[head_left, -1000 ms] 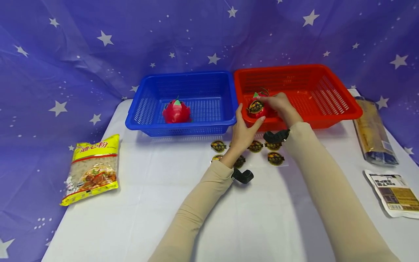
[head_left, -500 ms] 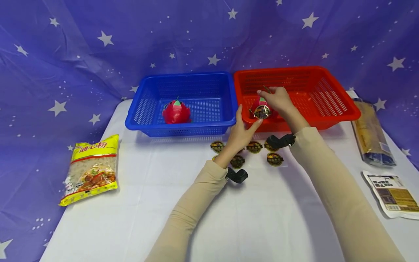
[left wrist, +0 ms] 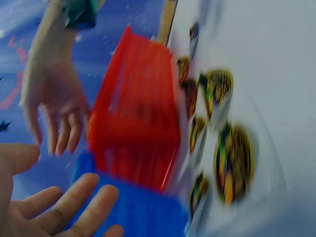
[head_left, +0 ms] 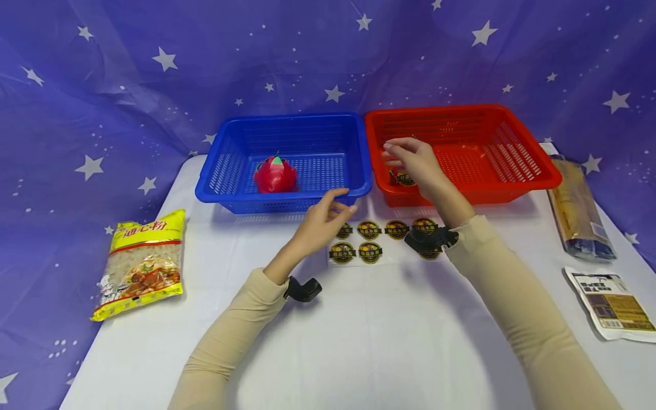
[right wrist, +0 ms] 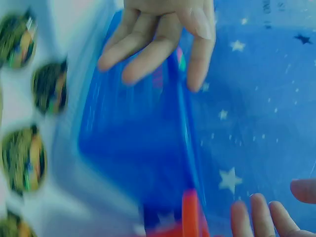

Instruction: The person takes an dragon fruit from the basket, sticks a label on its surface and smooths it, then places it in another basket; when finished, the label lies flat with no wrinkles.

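My left hand [head_left: 320, 225] hovers by the front rim of the blue basket [head_left: 246, 198], fingers loosely extended and holding nothing. Over the left end of the red basket [head_left: 487, 191], my right hand [head_left: 416, 162] is raised with relaxed fingers and nothing in them. Beneath it lies a red dragon fruit bearing a round black-and-gold sticker [head_left: 406, 179], mostly hidden by the hand. Another dragon fruit [head_left: 275, 175], red with a green tip, rests in the blue basket. In the right wrist view the left hand [right wrist: 158, 39] appears before the blue basket.
A clear sheet with several round stickers [head_left: 370, 252] lies before the baskets. At the left is a yellow-topped food bag [head_left: 146, 265]. A brown-and-blue package [head_left: 581, 208] and a white-brown pouch [head_left: 610, 302] lie at the right. A starry purple cloth [head_left: 328, 57] hangs behind.
My left hand has come away from the red basket's corner, leftward and toward me. My right hand has let go of the dragon fruit and lifted slightly left; the sticker stays on it.
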The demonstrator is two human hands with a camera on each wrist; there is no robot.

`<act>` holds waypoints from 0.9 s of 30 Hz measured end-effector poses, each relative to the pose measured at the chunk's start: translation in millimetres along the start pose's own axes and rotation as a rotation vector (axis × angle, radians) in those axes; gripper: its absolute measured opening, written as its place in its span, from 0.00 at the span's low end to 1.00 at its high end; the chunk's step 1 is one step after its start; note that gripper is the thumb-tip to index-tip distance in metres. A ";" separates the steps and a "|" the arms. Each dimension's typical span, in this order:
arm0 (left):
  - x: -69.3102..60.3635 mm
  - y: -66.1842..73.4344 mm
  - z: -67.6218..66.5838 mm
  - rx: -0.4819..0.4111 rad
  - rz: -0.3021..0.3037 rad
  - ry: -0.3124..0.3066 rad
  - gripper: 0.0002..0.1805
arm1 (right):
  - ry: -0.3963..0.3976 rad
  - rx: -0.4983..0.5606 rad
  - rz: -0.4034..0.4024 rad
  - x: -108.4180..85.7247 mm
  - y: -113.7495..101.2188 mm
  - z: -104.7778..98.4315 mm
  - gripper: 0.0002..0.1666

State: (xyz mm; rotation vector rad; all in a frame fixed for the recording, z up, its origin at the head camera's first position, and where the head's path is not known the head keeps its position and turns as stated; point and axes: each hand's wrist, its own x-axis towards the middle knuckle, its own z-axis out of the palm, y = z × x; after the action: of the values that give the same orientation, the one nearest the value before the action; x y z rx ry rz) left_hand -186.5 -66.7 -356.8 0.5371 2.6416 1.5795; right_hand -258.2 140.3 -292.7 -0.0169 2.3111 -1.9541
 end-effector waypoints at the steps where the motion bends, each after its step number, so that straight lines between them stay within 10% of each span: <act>1: -4.5 -1.9 -8.0 0.007 0.004 0.044 0.25 | -0.022 0.054 0.011 -1.4 0.9 2.9 0.22; 6: -25.5 -4.2 -50.6 -0.014 -0.028 0.353 0.18 | -0.119 0.328 0.057 -7.8 5.8 25.5 0.20; 11: -30.5 -35.5 -90.9 0.013 -0.088 0.784 0.18 | -0.201 0.531 0.044 -14.0 10.0 55.2 0.13; 15: -36.4 -53.5 -106.5 0.044 -0.231 1.025 0.21 | -0.287 0.589 0.001 -19.0 10.9 77.7 0.13; 27: -37.6 -69.9 -102.2 0.097 -0.554 0.976 0.34 | -0.412 0.918 0.066 -12.6 4.4 136.2 0.12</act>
State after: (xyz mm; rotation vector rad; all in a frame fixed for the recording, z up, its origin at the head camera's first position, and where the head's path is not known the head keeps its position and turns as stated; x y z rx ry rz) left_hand -190.1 -195.0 -372.8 -1.1775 2.9873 1.7675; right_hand -232.5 8.3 -318.1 -0.2289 1.0293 -2.4751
